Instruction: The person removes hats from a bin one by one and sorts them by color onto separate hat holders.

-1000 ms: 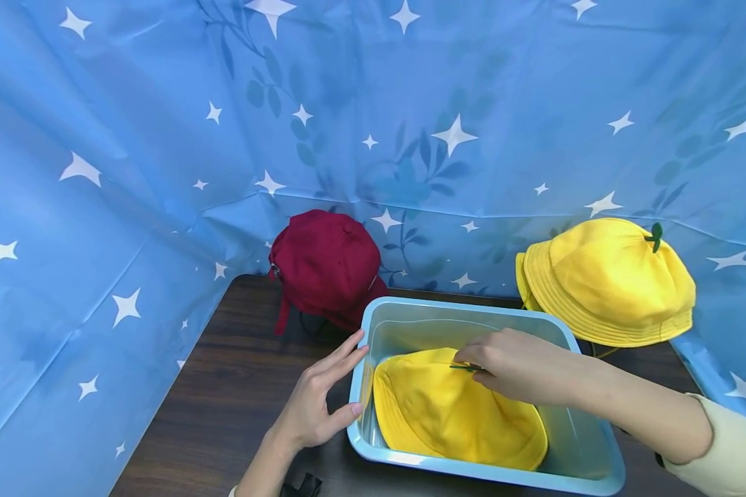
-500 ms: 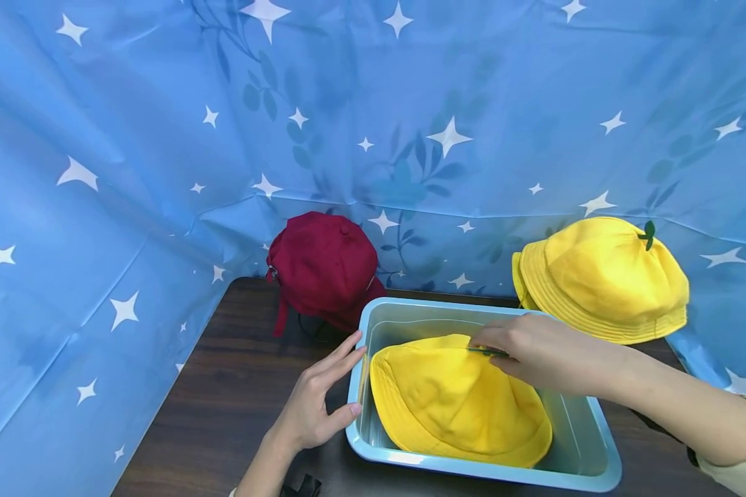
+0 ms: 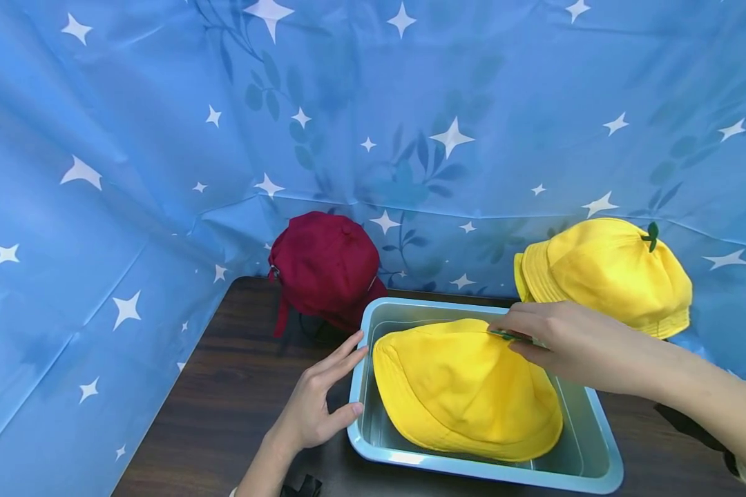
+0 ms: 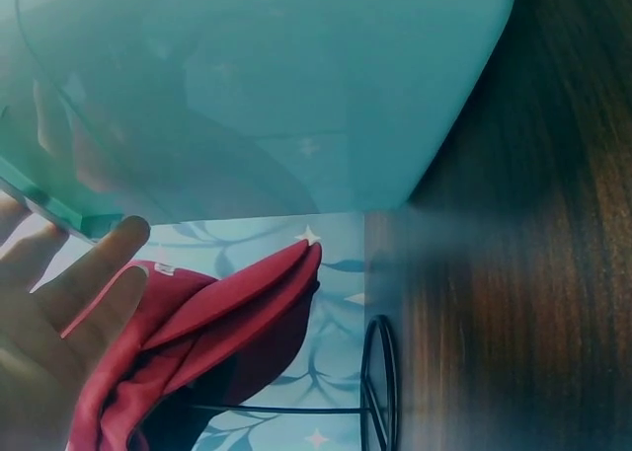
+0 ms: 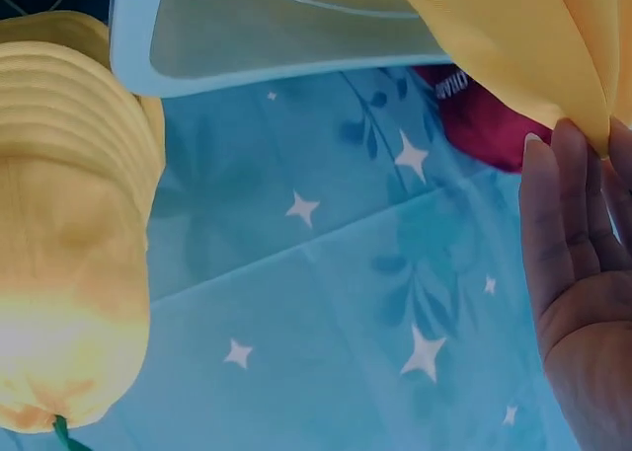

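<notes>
My right hand point(image 3: 562, 342) pinches the crown of a yellow bucket hat point(image 3: 466, 386) beside its green sprout. The hat hangs tilted within the light blue plastic bin point(image 3: 410, 457), its brim low and toward me. In the right wrist view, the fingertips draw the yellow cloth point(image 5: 533, 46) to a point. My left hand point(image 3: 317, 400) touches the bin's left rim, fingers straight and thumb spread. The left wrist view has its fingertips against the bin wall point(image 4: 267, 106).
A dark red cap point(image 3: 326, 266) sits behind the bin on a black wire stand point(image 4: 380, 382). Another yellow bucket hat point(image 3: 609, 273) with a green sprout stands at the back right. The dark wood table point(image 3: 224, 386) meets a blue star-patterned backdrop point(image 3: 161, 103).
My right hand has risen up and to the right, drawing the yellow bucket hat's crown with it off the bin's floor. The left hand stays at the rim.
</notes>
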Available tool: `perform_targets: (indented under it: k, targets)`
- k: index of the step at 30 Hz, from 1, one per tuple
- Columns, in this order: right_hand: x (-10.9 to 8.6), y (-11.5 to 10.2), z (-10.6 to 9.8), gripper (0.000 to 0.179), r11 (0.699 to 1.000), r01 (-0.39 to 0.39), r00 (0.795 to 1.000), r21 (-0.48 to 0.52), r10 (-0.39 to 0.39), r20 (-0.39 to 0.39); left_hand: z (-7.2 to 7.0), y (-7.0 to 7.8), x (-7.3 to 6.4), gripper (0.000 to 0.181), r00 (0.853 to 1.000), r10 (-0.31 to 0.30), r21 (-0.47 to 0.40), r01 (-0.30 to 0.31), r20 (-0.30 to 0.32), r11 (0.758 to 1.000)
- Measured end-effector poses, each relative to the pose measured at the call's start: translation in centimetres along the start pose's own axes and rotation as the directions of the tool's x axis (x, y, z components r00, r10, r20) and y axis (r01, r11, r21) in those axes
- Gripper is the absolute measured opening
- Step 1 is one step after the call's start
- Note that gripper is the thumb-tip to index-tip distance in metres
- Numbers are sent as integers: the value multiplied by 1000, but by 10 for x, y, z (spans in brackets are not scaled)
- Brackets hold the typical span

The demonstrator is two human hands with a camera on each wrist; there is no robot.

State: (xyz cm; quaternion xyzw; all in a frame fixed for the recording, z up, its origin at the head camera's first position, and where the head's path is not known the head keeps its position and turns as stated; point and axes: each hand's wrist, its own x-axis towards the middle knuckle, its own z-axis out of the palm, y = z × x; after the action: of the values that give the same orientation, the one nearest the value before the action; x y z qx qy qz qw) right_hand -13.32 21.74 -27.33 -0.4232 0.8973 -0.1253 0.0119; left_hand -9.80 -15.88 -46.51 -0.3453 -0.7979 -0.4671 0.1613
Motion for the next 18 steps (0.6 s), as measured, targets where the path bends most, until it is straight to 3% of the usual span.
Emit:
perform_targets:
  k: [7, 13, 18]
  targets:
    - [-8, 3, -9, 39, 999, 15, 994, -31, -18, -110, 0, -1, -1, 68, 1000, -21, -7, 21, 3, 1000]
    - [-13, 10, -17, 52, 992, 76, 971, -98, -96, -219, 0, -1, 0, 68, 999, -36, -13, 36, 4, 999]
    - [-15, 13, -23, 47, 988, 101, 958, -114, -127, -258, 0, -1, 1, 68, 999, -38, -14, 38, 6, 999]
